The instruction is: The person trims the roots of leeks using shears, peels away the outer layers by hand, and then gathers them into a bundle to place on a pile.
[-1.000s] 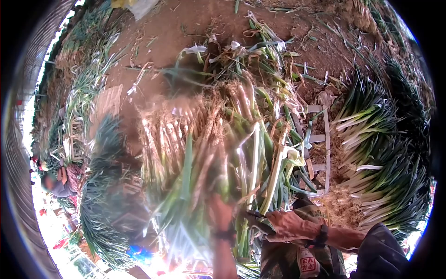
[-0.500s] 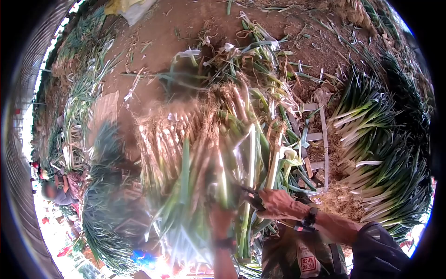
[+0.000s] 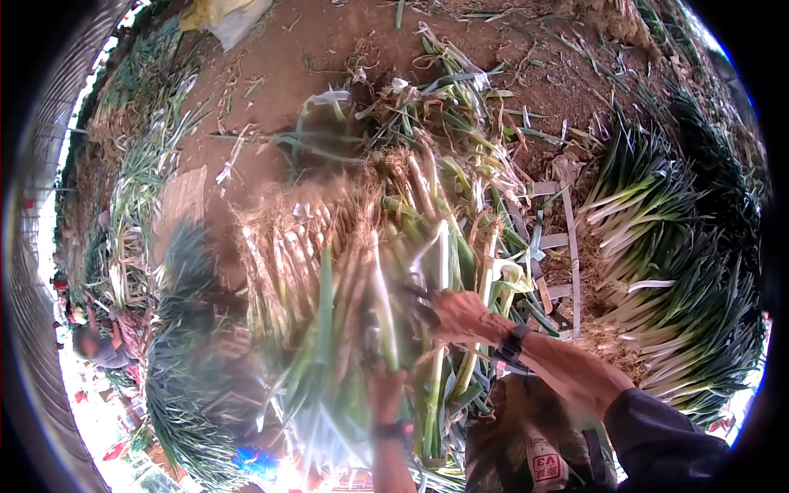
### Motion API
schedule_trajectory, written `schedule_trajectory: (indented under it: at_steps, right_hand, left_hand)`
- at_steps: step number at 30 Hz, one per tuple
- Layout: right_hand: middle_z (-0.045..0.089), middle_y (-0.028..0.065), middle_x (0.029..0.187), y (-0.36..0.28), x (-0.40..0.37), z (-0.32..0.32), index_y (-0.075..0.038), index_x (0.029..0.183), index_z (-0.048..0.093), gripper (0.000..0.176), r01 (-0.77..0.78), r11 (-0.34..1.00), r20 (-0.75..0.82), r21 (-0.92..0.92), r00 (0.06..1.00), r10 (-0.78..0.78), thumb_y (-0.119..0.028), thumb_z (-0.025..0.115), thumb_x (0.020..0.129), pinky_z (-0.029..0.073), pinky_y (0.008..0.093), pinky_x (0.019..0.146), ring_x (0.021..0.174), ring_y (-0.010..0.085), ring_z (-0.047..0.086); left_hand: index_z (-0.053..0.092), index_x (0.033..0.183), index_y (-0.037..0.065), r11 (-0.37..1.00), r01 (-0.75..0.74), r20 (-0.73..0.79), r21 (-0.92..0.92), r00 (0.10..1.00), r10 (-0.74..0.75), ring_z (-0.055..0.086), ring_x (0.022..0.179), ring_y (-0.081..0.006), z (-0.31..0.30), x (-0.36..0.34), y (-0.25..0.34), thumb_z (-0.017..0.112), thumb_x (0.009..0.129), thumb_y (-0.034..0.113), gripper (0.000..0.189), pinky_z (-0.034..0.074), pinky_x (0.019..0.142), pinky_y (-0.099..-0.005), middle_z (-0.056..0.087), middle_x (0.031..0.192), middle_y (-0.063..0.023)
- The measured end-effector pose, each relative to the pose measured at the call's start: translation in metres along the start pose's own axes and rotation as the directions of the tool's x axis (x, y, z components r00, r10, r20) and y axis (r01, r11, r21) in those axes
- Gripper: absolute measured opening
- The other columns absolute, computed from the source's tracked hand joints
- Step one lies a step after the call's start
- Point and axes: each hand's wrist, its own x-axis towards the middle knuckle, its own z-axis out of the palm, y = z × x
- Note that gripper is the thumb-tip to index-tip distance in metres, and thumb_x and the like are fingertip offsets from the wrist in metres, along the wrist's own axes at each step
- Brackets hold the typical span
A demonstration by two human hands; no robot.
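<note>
Low in the middle, my left hand (image 3: 386, 390) is closed round the lower part of a long green onion (image 3: 381, 300), whose pale shaft points up toward the pile. My right hand (image 3: 462, 317), with a black wristband, grips a dark hand tool (image 3: 419, 306) just right of that shaft. Its exact kind is blurred. Beneath and beyond both hands lies a heap of untrimmed green onions (image 3: 288, 255), brown roots facing away from me. Loose stripped leaves (image 3: 477, 181) are tangled to the right of the heap.
Cleaned green onions (image 3: 657, 271) lie in a long row at the right, beside a slatted frame (image 3: 573, 255). More green onions (image 3: 185, 353) are stacked at the left, near a person (image 3: 107, 349). Leaf scraps litter the soil (image 3: 304, 49). A printed bag (image 3: 542, 456) is below my right arm.
My right hand has moved up and left with the dark tool, closer to the green onion's shaft. The onion has shifted slightly left in my left hand, which stays low.
</note>
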Motion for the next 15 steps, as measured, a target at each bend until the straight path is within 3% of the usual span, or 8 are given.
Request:
schedule_trajectory:
  at_steps: [2,6,8,11,15]
  right_hand:
    - [0.056,0.0071,0.068,0.008,0.012,0.004,-0.014,0.148,0.046,0.061,-0.050,0.999,0.100,-0.013,0.994,0.051,-0.043,0.059,0.095,0.037,0.0290,0.036,0.047,0.0125,0.044]
    - [0.058,0.0110,0.075,-0.025,-0.036,-0.053,-0.007,0.145,0.047,0.051,-0.056,0.954,0.067,0.296,0.997,0.038,-0.033,0.052,0.101,0.036,0.0296,0.035,0.049,0.0148,0.047]
    - [0.057,0.0115,0.078,-0.018,-0.067,-0.040,-0.004,0.139,0.049,0.056,0.035,0.954,0.004,0.299,0.999,-0.038,-0.035,0.060,0.094,0.040,0.0341,0.039,0.052,0.0191,0.049]
    - [0.056,0.0107,0.077,-0.011,-0.122,-0.026,0.001,0.129,0.052,0.062,0.126,0.963,0.008,0.238,0.991,-0.132,-0.036,0.071,0.083,0.045,0.0408,0.046,0.059,0.0247,0.053]
    - [0.057,0.0139,0.081,-0.007,-0.158,-0.023,0.002,0.120,0.052,0.065,0.164,0.971,-0.062,0.173,0.986,-0.155,-0.042,0.076,0.079,0.048,0.0425,0.052,0.067,0.0287,0.058]
  left_hand:
    - [0.066,0.105,0.002,0.993,0.061,0.033,-0.097,0.998,-0.058,0.058,0.073,-0.0168,0.000,0.006,-0.001,0.069,0.078,0.023,0.034,0.047,0.067,-0.0340,0.065,0.084,-0.0067]
    - [0.066,0.105,0.001,0.998,-0.045,-0.063,-0.051,0.997,0.042,0.055,0.073,-0.0134,0.004,0.013,-0.026,0.069,0.083,0.020,0.029,0.046,0.065,-0.0314,0.064,0.084,-0.0053]
    - [0.066,0.106,0.001,0.988,-0.097,-0.024,-0.119,0.995,0.095,0.056,0.073,-0.0130,-0.003,-0.002,-0.006,0.069,0.084,0.018,0.027,0.046,0.064,-0.0311,0.064,0.084,-0.0057]
    - [0.066,0.107,0.001,0.978,-0.016,0.044,-0.206,0.999,0.026,0.058,0.075,-0.0130,-0.010,-0.026,0.037,0.069,0.086,0.015,0.025,0.047,0.064,-0.0314,0.066,0.087,-0.0059]
    - [0.066,0.109,0.001,0.977,-0.211,-0.142,0.001,0.967,0.209,0.060,0.080,-0.0138,0.004,-0.034,0.004,0.071,0.087,0.017,0.028,0.049,0.065,-0.0329,0.068,0.091,-0.0063]
